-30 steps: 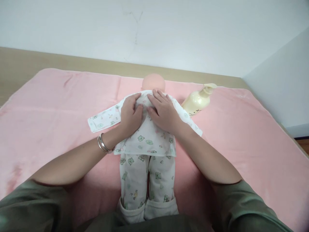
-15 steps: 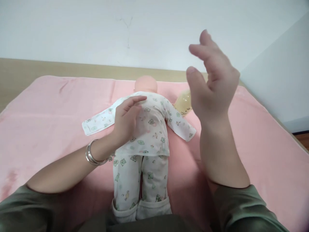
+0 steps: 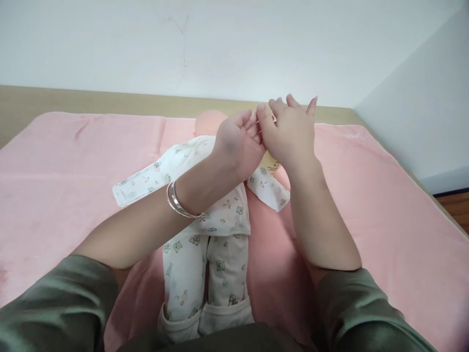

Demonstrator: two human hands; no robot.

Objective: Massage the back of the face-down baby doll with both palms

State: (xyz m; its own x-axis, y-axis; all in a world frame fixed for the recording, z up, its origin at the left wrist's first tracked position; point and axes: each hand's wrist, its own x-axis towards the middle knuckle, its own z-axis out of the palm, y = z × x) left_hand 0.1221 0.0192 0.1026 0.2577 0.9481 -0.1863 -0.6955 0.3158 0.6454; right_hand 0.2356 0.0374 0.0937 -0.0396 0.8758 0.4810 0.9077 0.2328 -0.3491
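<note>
My left hand [image 3: 240, 144] is turned palm up above the doll's upper body, fingers extended to the right and holding nothing. Beside it, my right hand [image 3: 289, 132] shows its back, with fingers apart; its thumb side meets or overlaps the left fingertips, and I cannot tell if they touch. Under the hands lies a baby doll [image 3: 210, 122] with no face showing. It wears a white printed top [image 3: 234, 210] and matching trousers [image 3: 186, 274], its sleeves spread to both sides. A yellowish, see-through object with dark print [image 3: 271, 164] is mostly hidden behind my right hand.
A pink mat [image 3: 366, 195] covers most of the wooden tabletop [image 3: 22, 102], whose bare strip shows along the back. White walls [image 3: 110, 44] rise behind and at the right. Brown flooring [image 3: 456, 208] shows at the far right.
My right hand has come down and to the left, its fingers spreading. My left hand has moved right and turned palm up, so the two now come together. The view has shifted slightly.
</note>
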